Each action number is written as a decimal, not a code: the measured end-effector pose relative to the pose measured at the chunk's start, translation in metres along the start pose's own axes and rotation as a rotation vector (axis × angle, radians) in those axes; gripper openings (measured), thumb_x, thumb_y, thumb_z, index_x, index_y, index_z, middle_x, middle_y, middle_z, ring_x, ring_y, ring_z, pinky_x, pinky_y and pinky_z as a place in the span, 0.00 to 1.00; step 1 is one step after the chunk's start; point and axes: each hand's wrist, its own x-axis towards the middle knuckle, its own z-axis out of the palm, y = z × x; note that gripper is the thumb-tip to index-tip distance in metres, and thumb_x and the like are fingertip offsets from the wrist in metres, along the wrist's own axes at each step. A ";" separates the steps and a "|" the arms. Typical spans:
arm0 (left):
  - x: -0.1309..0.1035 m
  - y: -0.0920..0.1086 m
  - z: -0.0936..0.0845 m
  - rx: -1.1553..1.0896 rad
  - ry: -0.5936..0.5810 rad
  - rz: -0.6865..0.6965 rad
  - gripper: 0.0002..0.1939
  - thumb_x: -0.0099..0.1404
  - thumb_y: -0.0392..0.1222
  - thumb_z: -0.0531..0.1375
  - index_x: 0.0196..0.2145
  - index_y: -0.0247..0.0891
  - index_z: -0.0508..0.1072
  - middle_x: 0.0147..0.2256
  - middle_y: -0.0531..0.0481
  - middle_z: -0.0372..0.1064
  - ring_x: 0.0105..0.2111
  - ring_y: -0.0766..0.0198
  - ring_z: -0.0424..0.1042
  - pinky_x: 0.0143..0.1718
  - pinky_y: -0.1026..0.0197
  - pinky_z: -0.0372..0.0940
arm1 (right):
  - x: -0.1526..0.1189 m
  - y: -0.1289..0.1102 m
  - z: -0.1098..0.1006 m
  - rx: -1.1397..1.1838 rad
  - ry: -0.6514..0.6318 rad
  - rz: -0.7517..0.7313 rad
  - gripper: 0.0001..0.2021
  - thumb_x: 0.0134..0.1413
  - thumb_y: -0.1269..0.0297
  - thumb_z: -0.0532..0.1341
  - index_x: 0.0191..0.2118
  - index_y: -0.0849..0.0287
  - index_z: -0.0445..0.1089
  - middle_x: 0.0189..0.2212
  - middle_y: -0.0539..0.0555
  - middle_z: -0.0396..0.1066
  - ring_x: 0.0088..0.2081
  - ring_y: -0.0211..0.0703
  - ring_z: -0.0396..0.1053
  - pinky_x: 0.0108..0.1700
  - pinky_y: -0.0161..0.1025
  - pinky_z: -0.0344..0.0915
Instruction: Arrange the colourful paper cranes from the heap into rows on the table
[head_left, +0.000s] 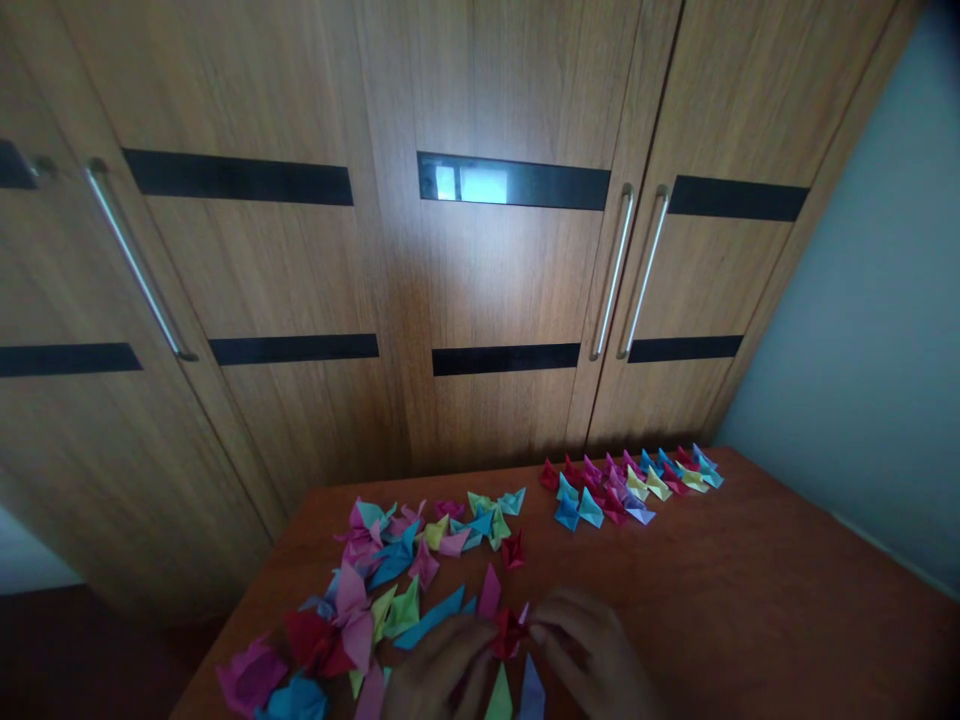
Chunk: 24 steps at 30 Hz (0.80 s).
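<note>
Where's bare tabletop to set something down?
Widest patch: table right of the right hand, in front of the rear paper rows, towards the wall. Crowded: left side, with the loose paper cluster, and around the left hand and red folded paper.

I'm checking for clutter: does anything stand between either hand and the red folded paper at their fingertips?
Nothing visible does. The left hand and right hand reach the red folded paper from either side. The pink piece lies beyond it, the green piece nearer the camera.
</note>
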 end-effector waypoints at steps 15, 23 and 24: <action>-0.005 -0.003 0.006 0.039 -0.042 0.126 0.10 0.66 0.35 0.54 0.41 0.41 0.74 0.37 0.48 0.77 0.35 0.66 0.77 0.38 0.71 0.72 | -0.001 0.002 0.001 -0.252 -0.051 -0.089 0.09 0.60 0.69 0.54 0.41 0.53 0.70 0.33 0.51 0.73 0.34 0.40 0.70 0.36 0.35 0.64; -0.009 -0.006 0.010 0.013 -0.065 0.118 0.10 0.66 0.36 0.54 0.42 0.42 0.73 0.37 0.47 0.77 0.36 0.65 0.77 0.39 0.70 0.72 | 0.000 0.001 0.002 -0.257 -0.057 -0.052 0.10 0.59 0.72 0.53 0.38 0.54 0.70 0.31 0.52 0.72 0.33 0.40 0.69 0.35 0.34 0.64; -0.009 -0.006 0.011 0.005 -0.065 0.121 0.10 0.66 0.36 0.54 0.42 0.42 0.73 0.37 0.47 0.77 0.36 0.65 0.78 0.39 0.70 0.72 | 0.000 0.000 0.002 -0.259 -0.050 -0.048 0.09 0.59 0.72 0.53 0.37 0.54 0.70 0.30 0.52 0.72 0.32 0.40 0.69 0.34 0.34 0.64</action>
